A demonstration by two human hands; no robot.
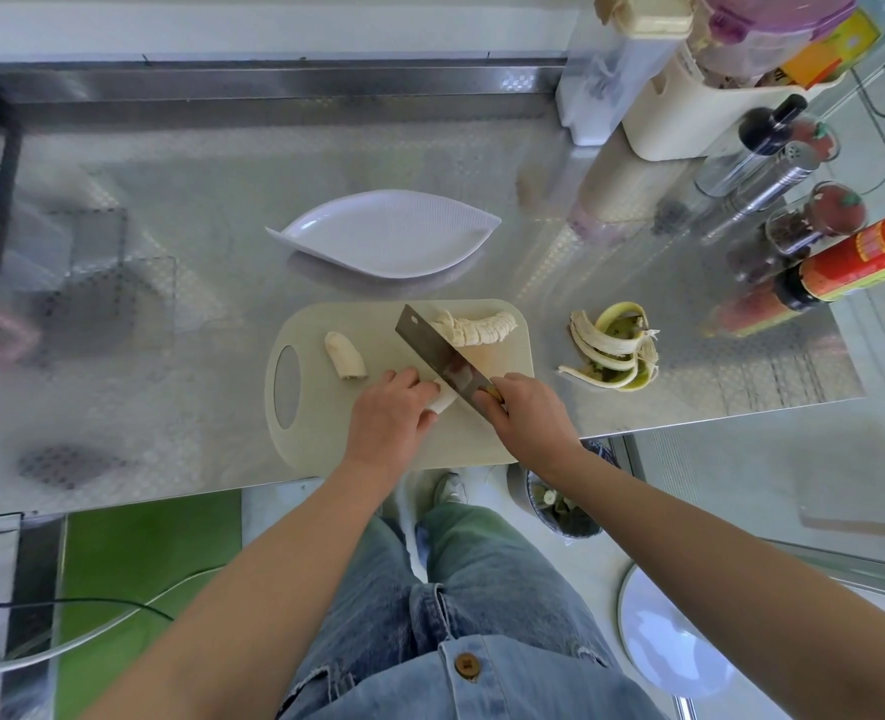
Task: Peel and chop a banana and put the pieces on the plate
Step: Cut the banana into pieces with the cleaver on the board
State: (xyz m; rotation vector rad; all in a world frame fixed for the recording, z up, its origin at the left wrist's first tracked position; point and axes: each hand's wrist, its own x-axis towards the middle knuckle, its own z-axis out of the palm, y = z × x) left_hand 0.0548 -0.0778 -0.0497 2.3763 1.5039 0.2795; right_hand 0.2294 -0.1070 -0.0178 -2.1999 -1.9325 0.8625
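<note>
The cutting board [315, 433] lies on the shiny metal counter [170, 314], w/ its near edge just beside the counter's front edge and its handle hole on the L side. The L hand [391, 415] has its fingers curled down on a peeled banana piece [443, 402] and pins it to the board near the middle. The R hand [528, 415] is wrapped tight round the handle of a big flat knife [437, 356]. The blade slants up and to the L, and its edge sits right by the L fingertips. A row of cut banana slices [476, 328] lies at the board's far R corner, touching the blade's side. A short banana chunk [345, 356] lies by itself nearer the hole. The white leaf-shaped plate [385, 233] sits behind the board w/ a thin strip of counter btw them, and no banana is on it yet. The banana peel [611, 350] lies on the counter just R of the board, near the counter's R edge. The counter stretches far to the L of the board. On the far R stand jars and a sauce bottle w/ a red label [845, 262]; the words on it are too blurry to read.
</note>
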